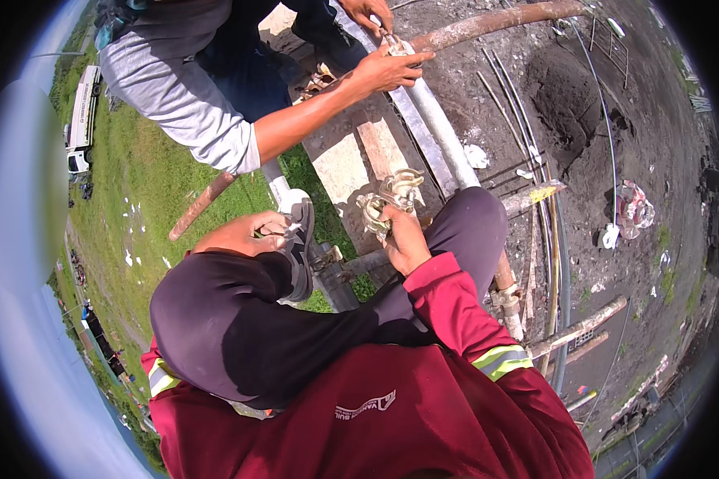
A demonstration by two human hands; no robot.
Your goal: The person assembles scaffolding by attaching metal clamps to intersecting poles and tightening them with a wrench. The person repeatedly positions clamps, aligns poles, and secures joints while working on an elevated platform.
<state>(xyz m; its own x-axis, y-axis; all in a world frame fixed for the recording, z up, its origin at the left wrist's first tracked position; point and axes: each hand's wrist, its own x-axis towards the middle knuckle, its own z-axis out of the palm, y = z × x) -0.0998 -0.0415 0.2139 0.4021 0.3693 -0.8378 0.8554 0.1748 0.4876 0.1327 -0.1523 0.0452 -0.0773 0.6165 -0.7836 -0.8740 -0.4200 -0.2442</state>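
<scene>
Right hand [407,243]: grasping a metal coupler [401,188] (brassy in sunlight)
Left hand [244,233]: curling left of that grip, cannot tell around what
Co-worker's hands [387,70]: working at a pipe [442,132] beyond it

Scaffold pipes [443,134], metal couplers [402,189] and dark bare earth [563,92] show an outdoor construction site.

Bright daylight fills everything; left edge blurs.

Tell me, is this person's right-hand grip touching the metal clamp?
Touching. The head view shows the right-hand grip around the near side of the metal clamp, skin against metal, without a gap.
</scene>
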